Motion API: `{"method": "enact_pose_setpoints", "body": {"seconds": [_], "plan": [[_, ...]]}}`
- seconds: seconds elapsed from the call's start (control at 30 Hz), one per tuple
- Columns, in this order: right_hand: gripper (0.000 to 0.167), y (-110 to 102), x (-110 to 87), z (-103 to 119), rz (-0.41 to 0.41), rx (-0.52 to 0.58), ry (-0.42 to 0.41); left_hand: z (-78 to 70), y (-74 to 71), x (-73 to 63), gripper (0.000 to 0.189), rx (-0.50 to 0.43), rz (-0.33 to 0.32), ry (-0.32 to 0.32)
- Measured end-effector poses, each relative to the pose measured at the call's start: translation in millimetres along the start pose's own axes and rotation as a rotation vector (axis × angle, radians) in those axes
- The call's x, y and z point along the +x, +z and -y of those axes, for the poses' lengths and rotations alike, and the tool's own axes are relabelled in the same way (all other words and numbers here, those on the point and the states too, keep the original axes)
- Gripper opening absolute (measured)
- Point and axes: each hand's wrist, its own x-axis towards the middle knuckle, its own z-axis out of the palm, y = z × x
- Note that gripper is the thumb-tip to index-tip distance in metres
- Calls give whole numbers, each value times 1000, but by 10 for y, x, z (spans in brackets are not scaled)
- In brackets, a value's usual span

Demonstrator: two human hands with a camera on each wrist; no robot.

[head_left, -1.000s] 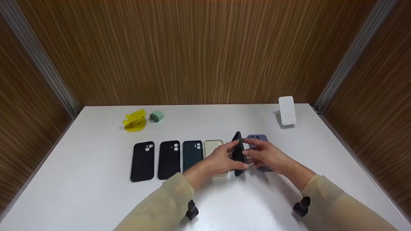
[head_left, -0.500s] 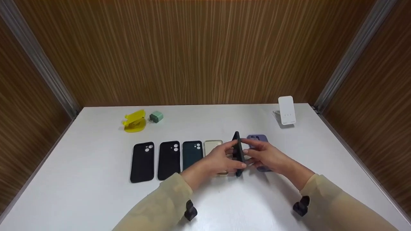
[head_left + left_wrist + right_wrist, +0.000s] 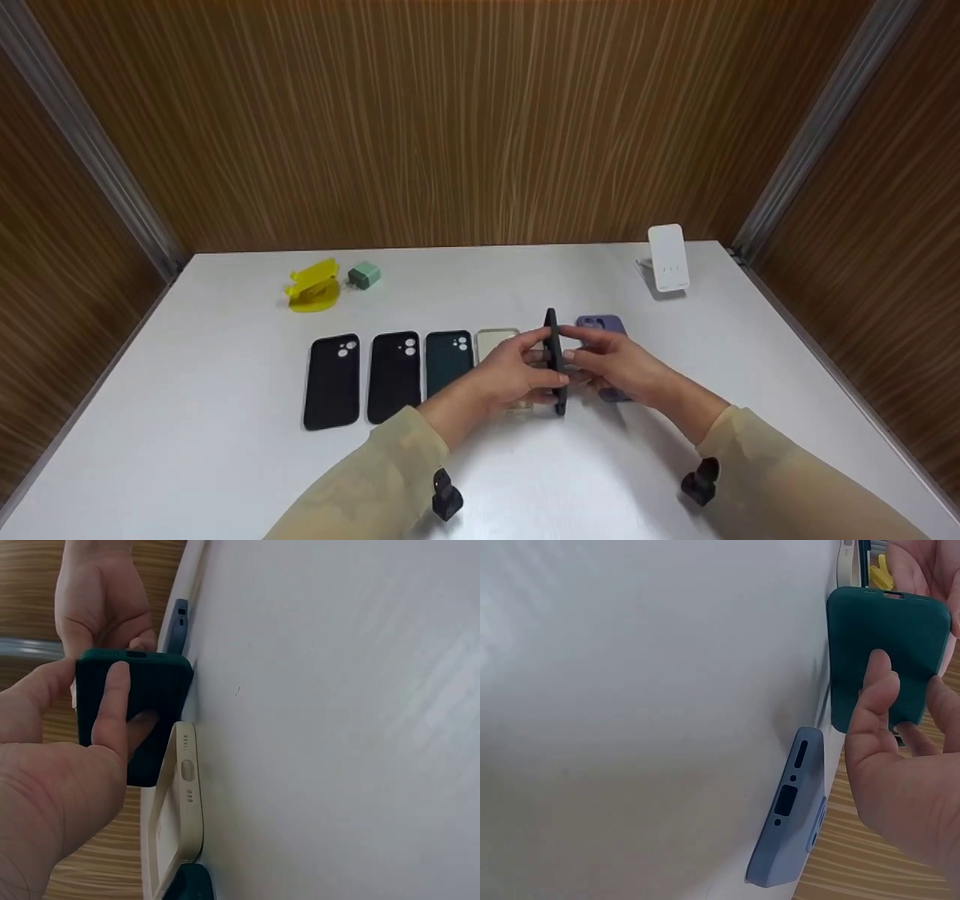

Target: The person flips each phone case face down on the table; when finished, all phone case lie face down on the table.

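In the head view, a phone in a dark green case (image 3: 554, 346) stands on its long edge between my hands. The left wrist view shows its glossy black front (image 3: 94, 709), and the right wrist view its plain green back (image 3: 862, 626). My left hand (image 3: 510, 371) grips it from the front side, fingers bent against the face and edge. From the other side my right hand (image 3: 622, 367) holds the case, a thumb and fingers on its back and edge. A cream phone case (image 3: 495, 341) lies close on the left, partly hidden by the left hand. A purple-blue phone case (image 3: 784, 817) lies beneath the right hand.
Two black phone cases (image 3: 332, 382) and a dark green case (image 3: 448, 360) lie in a row on the white table (image 3: 187, 420). Behind them stand a yellow phone stand (image 3: 313, 286) and a green charger plug (image 3: 364, 275). A white stand (image 3: 668, 259) is at back right.
The phone in the green case has turned from slanted to nearly edge-on and shifted slightly left. Both hands keep hold and move a little left with it.
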Motion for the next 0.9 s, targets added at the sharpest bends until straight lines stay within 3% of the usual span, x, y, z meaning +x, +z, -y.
{"method": "enact_pose_setpoints", "body": {"seconds": [0.23, 0.5, 0.73, 0.9], "plan": [[59, 55, 1, 11, -55, -45, -5, -17, 2, -25, 90, -18, 2, -13], [62, 112, -3, 62, -153, -101, -12, -33, -11, -40, 91, -11, 36, 13], [63, 57, 5, 61, -160, -161, -37, -34, 0, -48, 94, -71, 39, 55], [70, -8, -8, 32, -166, -145, 4, -36, 4, -53, 96, -86, 24, 77]]}}
